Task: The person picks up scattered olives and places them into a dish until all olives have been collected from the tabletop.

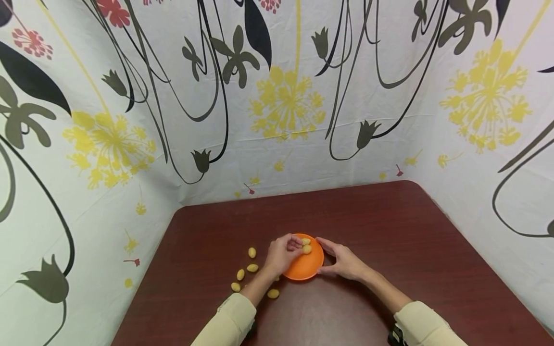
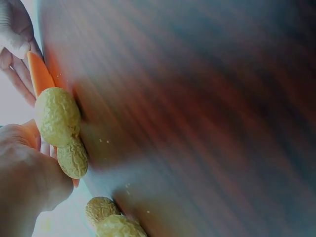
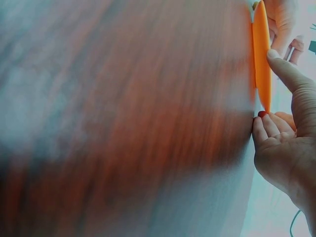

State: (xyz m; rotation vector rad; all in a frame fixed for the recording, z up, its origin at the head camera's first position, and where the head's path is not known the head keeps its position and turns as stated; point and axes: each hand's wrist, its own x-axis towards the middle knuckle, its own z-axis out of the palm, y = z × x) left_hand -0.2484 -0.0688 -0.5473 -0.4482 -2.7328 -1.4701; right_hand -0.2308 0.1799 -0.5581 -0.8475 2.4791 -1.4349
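An orange plate [image 1: 305,268] lies on the table with a few small, wrinkled yellow ovals, date-like in shape, near its far side. My left hand [image 1: 281,254] is over the plate, fingers curled and fingertips next to a yellow oval [image 1: 307,249]; whether they pinch one is unclear. Another yellow oval [image 1: 306,241] lies just beyond it. From the right, my right hand [image 1: 346,263] holds the plate's rim between thumb and fingers. In the right wrist view its thumb touches the edge of the plate [image 3: 262,59]. Close up in the left wrist view, a yellow oval [image 2: 58,116] has a creased skin.
Several more yellow ovals [image 1: 252,267] lie scattered on the dark red-brown table [image 1: 368,216] left of the plate, some partly behind my left forearm. A white cloth with a floral print [image 1: 242,168] hangs behind and beside the table.
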